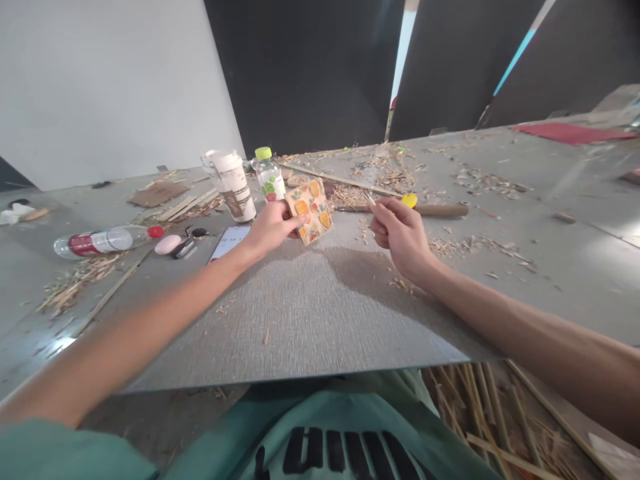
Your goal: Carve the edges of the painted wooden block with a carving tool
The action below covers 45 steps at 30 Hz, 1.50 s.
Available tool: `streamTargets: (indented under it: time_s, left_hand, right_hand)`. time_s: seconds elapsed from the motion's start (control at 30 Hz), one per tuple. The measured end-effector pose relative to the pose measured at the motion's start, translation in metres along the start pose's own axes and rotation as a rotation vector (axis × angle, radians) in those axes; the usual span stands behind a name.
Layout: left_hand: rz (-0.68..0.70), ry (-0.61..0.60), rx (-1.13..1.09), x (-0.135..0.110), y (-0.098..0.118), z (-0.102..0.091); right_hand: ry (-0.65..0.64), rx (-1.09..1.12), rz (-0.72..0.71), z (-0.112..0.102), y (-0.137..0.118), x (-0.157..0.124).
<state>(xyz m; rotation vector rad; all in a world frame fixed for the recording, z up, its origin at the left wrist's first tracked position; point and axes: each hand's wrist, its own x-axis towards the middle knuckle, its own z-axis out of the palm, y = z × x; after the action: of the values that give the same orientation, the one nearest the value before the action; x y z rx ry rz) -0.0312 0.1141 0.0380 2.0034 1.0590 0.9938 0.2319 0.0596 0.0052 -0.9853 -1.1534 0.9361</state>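
In my left hand is a flat, square piece with an orange fruit pattern, held upright by its left edge with the thumb across its front. My right hand is closed in a pinch on a small pale sliver, perhaps wood or bamboo, whose tip points up and left. The two hands are apart, both above the grey table. Behind the right hand lies a knife with a wooden handle, its blade partly hidden. A yellow rounded object shows just beyond my right knuckles; its kind is unclear.
Left of my left hand are a phone, a white-lidded cup, a green-capped bottle and a lying red-capped bottle. Shavings and bamboo strips litter the table. More bamboo strips lie below its front edge.
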Motion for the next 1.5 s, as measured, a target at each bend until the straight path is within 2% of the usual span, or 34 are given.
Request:
streamTargets:
  time_s: [0.07,0.1,0.2,0.3,0.43,0.57,0.67,0.8,0.9,1.07,1.27,1.5]
  left_hand:
    - [-0.052,-0.022,-0.101,-0.028,0.016,-0.005]
    - [-0.118,-0.019,-0.237,-0.044,0.026,-0.006]
    - [-0.2,0.035,-0.468,-0.08,0.053,-0.006]
    - [-0.202,0.019,-0.574,-0.099,0.071,-0.004]
    - [-0.151,-0.003,-0.619,-0.106,0.079,-0.005]
    - [-0.128,-0.006,-0.591,-0.104,0.076,-0.007]
    - [-0.167,0.053,-0.557,-0.098,0.063,-0.003]
    - [-0.241,0.151,-0.645,-0.09,0.038,0.012]
    - [-0.272,0.11,-0.621,-0.092,0.027,0.026]
    - [-0.273,-0.027,-0.497,-0.106,0.03,0.041]
    - [-0.192,-0.005,-0.327,-0.11,0.036,0.041]
    - [-0.141,0.012,-0.285,-0.111,0.035,0.04]
  right_hand:
    - [-0.003,-0.004,-0.005,0.0,-0.001,-0.001]
    - [-0.005,-0.008,-0.009,0.001,-0.001,-0.001]
    - [-0.013,-0.026,-0.023,0.002,-0.001,-0.004]
    - [-0.032,-0.048,-0.03,0.001,0.002,-0.005]
    - [-0.052,-0.077,-0.037,-0.001,0.006,-0.004]
    - [-0.054,-0.094,-0.043,-0.002,0.005,-0.004]
    - [-0.065,-0.109,-0.04,-0.001,0.002,-0.005]
    - [-0.08,-0.13,-0.045,0.001,-0.003,-0.007]
    - [-0.083,-0.132,-0.045,0.002,-0.007,-0.007]
    - [-0.087,-0.125,-0.058,0.0,-0.011,-0.005]
    - [-0.065,-0.131,-0.066,-0.004,-0.01,-0.002]
    - [-0.082,-0.166,-0.105,-0.004,-0.009,-0.002]
